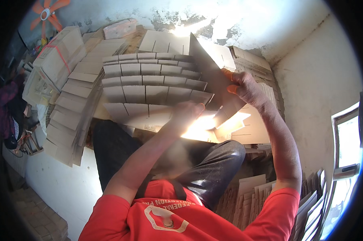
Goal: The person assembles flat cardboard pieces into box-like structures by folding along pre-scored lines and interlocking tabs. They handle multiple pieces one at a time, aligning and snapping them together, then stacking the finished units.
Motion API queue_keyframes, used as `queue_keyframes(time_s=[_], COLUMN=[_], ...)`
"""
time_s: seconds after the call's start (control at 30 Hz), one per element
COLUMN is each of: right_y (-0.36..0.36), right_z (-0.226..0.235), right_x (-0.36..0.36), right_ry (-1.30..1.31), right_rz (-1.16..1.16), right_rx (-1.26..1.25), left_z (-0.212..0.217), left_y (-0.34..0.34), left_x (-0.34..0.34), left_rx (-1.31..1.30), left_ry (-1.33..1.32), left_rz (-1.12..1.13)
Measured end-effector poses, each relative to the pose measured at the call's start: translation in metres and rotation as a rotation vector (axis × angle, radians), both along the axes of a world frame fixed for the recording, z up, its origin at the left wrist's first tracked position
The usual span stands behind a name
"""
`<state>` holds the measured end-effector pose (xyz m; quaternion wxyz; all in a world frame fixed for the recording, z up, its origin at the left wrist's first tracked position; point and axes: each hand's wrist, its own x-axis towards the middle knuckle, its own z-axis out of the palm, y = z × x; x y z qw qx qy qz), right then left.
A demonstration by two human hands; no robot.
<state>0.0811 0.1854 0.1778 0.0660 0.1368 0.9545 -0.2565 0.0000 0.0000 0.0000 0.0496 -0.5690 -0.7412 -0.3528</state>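
My right hand (245, 87), with orange covers on its fingertips, pinches the edge of a dark-shaded cardboard sheet (208, 60) that stands tilted on end. My left hand (188, 111) is closed at the right end of the nearest slotted cardboard strip (135, 113); the hand itself partly hides its grip. Behind that strip, several more slotted cardboard strips (145, 81) stand on edge in rows, one behind another. Bright sunlight falls on pale cardboard (239, 122) just below my right hand.
Overlapping cardboard pieces (75, 98) are stacked along the left, beside a pale box with a red strap (55, 58). More cardboard lies in a stack (251, 60) at the back right. Upright sheets (249, 197) crowd the lower right, near a window (346, 140). An orange fan (46, 14) is far left.
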Motion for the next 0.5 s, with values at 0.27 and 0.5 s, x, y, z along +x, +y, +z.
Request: queue_keyframes(time_s=[0.27, 0.5], right_y=[-0.016, -0.010], right_z=[-0.014, -0.047], right_x=[0.048, 0.063], right_ry=[0.136, 0.177], right_rz=[-0.055, -0.160], right_rx=[-0.092, -0.342], left_z=[0.008, 0.012], left_y=[0.000, -0.001], left_x=[0.004, 0.003], left_rx=[0.012, -0.035], left_ry=[-0.104, -0.095], left_rz=[0.014, 0.000])
